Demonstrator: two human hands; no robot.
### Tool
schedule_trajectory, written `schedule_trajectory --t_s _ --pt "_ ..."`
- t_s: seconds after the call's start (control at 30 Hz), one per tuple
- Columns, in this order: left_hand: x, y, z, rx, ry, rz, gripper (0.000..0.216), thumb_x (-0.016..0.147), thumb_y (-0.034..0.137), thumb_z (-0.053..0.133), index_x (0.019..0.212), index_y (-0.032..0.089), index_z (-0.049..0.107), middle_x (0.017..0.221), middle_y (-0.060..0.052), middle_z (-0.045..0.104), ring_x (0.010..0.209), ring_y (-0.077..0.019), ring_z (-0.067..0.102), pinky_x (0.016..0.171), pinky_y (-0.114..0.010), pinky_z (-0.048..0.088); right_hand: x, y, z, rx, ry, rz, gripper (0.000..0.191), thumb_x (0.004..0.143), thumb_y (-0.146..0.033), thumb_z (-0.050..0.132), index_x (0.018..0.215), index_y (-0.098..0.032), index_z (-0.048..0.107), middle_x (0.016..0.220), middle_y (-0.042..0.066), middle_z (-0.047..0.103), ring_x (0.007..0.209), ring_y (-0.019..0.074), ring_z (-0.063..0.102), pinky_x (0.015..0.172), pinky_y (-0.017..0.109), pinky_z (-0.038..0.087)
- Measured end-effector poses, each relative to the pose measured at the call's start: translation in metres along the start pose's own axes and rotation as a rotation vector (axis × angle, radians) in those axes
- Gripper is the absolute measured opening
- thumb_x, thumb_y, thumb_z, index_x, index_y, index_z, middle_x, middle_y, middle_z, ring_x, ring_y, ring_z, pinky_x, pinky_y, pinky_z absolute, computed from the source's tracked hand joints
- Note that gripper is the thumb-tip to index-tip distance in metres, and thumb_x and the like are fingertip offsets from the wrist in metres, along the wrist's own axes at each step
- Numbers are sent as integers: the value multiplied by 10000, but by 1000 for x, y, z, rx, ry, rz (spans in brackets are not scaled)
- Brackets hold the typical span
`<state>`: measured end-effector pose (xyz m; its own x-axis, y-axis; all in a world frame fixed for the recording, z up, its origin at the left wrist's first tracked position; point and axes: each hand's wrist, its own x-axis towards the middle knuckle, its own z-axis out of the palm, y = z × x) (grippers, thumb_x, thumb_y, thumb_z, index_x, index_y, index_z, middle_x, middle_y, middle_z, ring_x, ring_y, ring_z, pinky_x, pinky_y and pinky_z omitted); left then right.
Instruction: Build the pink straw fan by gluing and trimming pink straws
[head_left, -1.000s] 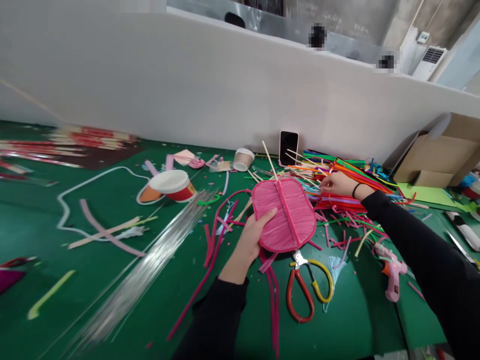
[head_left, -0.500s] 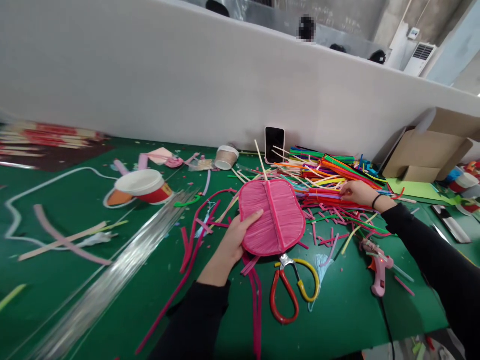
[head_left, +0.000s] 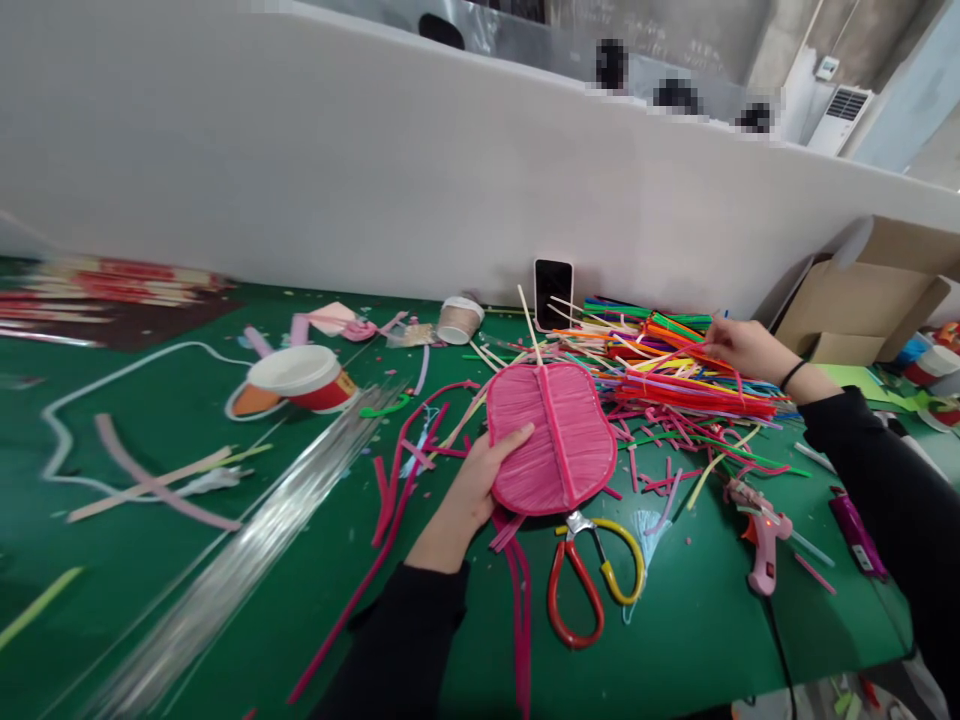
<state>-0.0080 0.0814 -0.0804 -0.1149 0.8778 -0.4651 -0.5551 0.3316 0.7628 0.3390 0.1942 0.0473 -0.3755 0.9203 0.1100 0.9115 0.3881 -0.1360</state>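
My left hand (head_left: 480, 480) is closed on the lower left edge of a pink fan-shaped piece (head_left: 551, 440). Its thumb lies on the face, a thick pink pipe cleaner runs down the middle, and a pale stick (head_left: 529, 325) juts from the top. My right hand (head_left: 750, 352) is over a heap of coloured pipe cleaners (head_left: 667, 390), fingers pinched on what looks like a pink-red pipe cleaner. Below the pink piece lie scissors (head_left: 576, 590) with one red and one yellow handle, their blades hidden under it. Cut pink pipe cleaner bits (head_left: 660, 475) are scattered between my hands.
A pink glue gun (head_left: 765, 550) with a cord lies at right. A phone (head_left: 553, 292) leans on the white partition (head_left: 375, 170). At left are a paper cup (head_left: 304, 378) and clear strips (head_left: 262, 540). A cardboard box (head_left: 855, 300) stands far right.
My right hand has lifted up and to the right from the red bundle, pulling at a pinkish strand. The left hand still holds the pink piece; the view has shifted slightly.
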Motion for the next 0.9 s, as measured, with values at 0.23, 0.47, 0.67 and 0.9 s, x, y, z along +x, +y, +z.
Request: schedule_trajectory --t_s 0.23,0.47,0.67,0.9 --pt "-1 -1 0 -2 -27 -2 253 684 156 802 923 129 724 828 -72 781 685 -211 739 658 -317 625 -18 -32 -60 170 391 -40 222 903 -262 543 1102 -194 616 772 25 727 582 139 652 627 276 496" --pt "-6 -2 -5 -29 -157 34 422 567 184 874 955 152 712 896 -77 786 791 -246 742 744 -352 605 -75 -97 -11 385 542 -30 239 942 -343 514 1029 -204 689 848 53 719 683 163 647 615 290 504" --pt "-14 1 -11 3 -252 92 518 485 126 881 964 169 689 914 -76 784 841 -270 732 783 -367 578 -119 -138 26 1118 537 93 414 913 -312 575 1321 -358 517 1010 13 703 495 98 572 456 264 481" --pt "-19 7 -8 35 -308 155 489 541 214 890 989 163 700 908 -88 781 819 -259 734 770 -342 574 -148 -140 31 1536 758 215 316 762 -346 728 1078 -329 720 985 35 723 516 110 569 419 263 452"
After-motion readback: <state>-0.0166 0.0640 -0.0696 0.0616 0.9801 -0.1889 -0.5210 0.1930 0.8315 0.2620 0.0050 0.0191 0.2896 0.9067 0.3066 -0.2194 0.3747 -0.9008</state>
